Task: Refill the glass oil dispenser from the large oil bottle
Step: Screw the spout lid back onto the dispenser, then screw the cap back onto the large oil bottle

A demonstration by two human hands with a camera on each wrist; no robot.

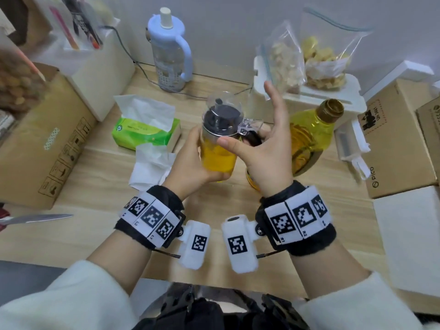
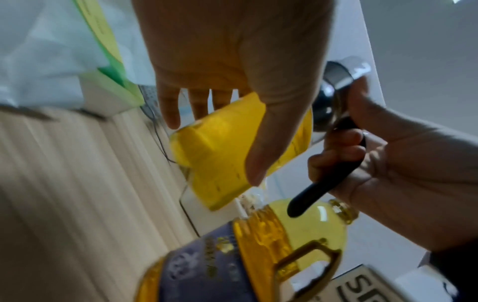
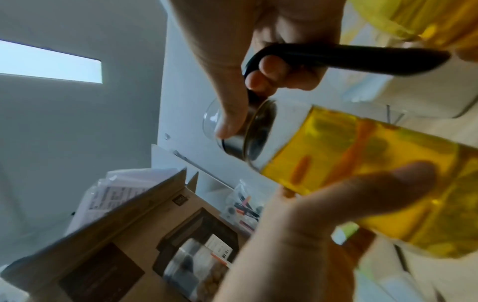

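The glass oil dispenser (image 1: 217,160) is held upright above the wooden table, about half full of yellow oil, with its black lid and clear cover on. My left hand (image 1: 190,156) grips its glass body (image 2: 232,143) from the left. My right hand (image 1: 257,144) has its lower fingers curled round the dispenser's black handle (image 3: 336,59), thumb against the lid rim and index finger pointing up. The large oil bottle (image 1: 309,134) stands just behind my right hand with its gold cap on; its label and handle (image 2: 297,255) show in the left wrist view.
A green tissue pack (image 1: 145,129) and a loose tissue (image 1: 150,165) lie left of the dispenser. Cardboard boxes stand at the left (image 1: 42,144) and right (image 1: 400,144). A knife blade (image 1: 35,219) lies at the left edge, and a blue-lidded bottle (image 1: 170,51) stands at the back.
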